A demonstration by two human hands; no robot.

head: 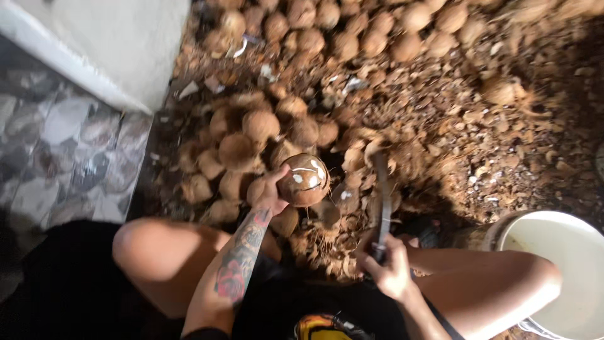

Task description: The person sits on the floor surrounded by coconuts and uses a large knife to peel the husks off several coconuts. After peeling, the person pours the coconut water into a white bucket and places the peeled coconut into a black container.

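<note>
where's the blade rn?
Head view, right of centre: the blade is in the right hand, pointing up over the husk pile, just right of the coconut held by the left hand.

Dozens of coconuts (260, 126), one bucket (566, 264), one blade (382, 195)

The blade (382, 189) above the right hand (389, 269) was blurred, its edge unreadable. Right of that hand, the white bucket (566, 264) ran off the frame. The left hand (269, 195) hid the coconut's (305, 181) near side.
</note>
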